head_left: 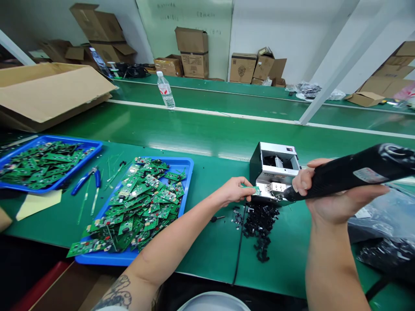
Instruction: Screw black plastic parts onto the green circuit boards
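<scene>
Between the thumb and fingers of my left hand (238,190) is a small green circuit board (257,190), its end at the front of a silver and black screw feeder (275,166). My right hand (330,203) is wrapped round a black electric screwdriver (350,170), which points left with its tip at the feeder's front, near the board. Whether the tip touches a screw is too small to tell. Below the feeder lies a pile of small black parts (261,224) on the green mat. Left of my forearm, a blue tray (189,181) holds a heap of green circuit boards (149,198).
Another blue tray (97,149) of boards stands at the left, with blue-handled pliers (87,179) beside it. A cable (239,255) crosses the mat. Plastic bags (379,220) lie at the right. A water bottle (166,90) and a large cardboard box (52,95) stand farther back.
</scene>
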A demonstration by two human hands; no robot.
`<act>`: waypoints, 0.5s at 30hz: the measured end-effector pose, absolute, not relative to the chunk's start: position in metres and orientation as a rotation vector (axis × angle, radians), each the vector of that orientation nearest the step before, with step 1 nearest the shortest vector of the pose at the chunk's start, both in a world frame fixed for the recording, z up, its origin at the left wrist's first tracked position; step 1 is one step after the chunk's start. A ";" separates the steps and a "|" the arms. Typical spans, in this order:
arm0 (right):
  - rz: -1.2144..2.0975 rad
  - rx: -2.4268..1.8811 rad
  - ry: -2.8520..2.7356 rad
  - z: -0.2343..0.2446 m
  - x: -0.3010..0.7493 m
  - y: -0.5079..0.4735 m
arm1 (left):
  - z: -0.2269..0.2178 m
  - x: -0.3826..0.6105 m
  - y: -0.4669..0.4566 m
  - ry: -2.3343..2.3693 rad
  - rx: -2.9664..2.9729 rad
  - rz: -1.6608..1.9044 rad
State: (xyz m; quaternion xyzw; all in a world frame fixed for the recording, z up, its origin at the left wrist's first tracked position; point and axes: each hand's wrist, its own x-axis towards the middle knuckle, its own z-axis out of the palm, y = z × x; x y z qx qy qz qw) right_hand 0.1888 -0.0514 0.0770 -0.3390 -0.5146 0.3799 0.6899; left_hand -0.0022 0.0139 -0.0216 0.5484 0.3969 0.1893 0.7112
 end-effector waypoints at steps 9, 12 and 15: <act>0.834 -0.725 -1.206 0.074 0.186 -0.038 | -0.015 -0.003 0.011 0.900 1.224 0.412; 0.846 -0.752 -1.189 0.072 0.186 -0.037 | -0.016 -0.002 0.011 0.900 1.221 0.416; 0.858 -0.772 -1.176 0.071 0.185 -0.039 | -0.019 -0.002 0.012 0.895 1.213 0.419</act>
